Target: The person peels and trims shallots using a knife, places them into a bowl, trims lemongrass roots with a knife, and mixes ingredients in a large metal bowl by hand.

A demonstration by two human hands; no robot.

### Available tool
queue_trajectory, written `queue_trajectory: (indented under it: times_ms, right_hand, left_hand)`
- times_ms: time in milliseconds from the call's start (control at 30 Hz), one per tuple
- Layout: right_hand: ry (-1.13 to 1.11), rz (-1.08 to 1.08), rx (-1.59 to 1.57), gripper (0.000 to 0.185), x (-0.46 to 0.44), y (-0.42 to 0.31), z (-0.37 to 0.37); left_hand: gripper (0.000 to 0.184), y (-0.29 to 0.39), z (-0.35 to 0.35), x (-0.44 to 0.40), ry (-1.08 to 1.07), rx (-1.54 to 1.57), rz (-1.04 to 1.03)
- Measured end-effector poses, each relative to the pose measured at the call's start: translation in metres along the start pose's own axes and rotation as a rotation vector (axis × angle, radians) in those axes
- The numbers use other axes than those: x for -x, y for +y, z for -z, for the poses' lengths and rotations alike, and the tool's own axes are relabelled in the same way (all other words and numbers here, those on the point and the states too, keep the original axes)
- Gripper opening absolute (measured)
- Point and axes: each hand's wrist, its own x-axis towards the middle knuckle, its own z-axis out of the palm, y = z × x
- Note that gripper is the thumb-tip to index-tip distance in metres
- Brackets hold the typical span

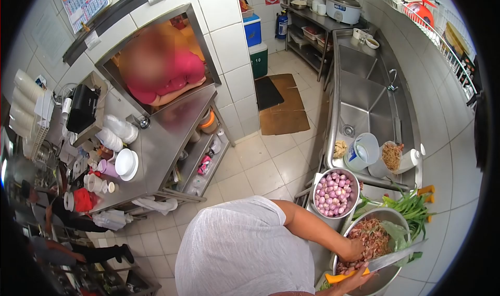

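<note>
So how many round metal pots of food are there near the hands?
2. The smaller pot, full of shallots, stands by the sink's near end; the larger pot, holding reddish peelings, has the left hand inside. The body could hide more.

White-tiled walls (pixel 221 9) are rising around the pale tiled floor (pixel 255 165), where flattened brown cardboard (pixel 286 113) is lying. A steel-topped desk (pixel 174 132) is standing below the metal-framed serving hatch (pixel 205 44); opposite, a double-basin stainless-steel sink (pixel 377 108) is running beneath a white wire shelf (pixel 440 45).
</note>
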Motion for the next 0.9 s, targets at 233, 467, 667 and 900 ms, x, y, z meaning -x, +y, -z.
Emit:
queue_trajectory:
  times_ms: [233, 467, 667, 900]
  right_hand:
    - [0.012, -0.031, -0.004, 0.06, 0.005, -0.008, -0.004]
    - [-0.037, -0.055, -0.02, 0.062, 0.001, -0.003, 0.0]
    - [-0.003, -0.057, -0.032, 0.061, 0.006, -0.009, -0.004]
    - [-0.053, -0.055, -0.034, 0.056, -0.002, 0.001, 0.002]
  left_hand:
    - [0.034, 0.001, 0.0, 0.0, -0.005, -0.019, 0.002]
    - [0.029, 0.001, -0.006, -0.002, 0.035, -0.014, 0.014]
    - [0.026, 0.001, -0.011, -0.005, 0.109, -0.008, 0.009]
    - [0.031, 0.003, 0.001, 0.003, 0.062, -0.008, 0.012]
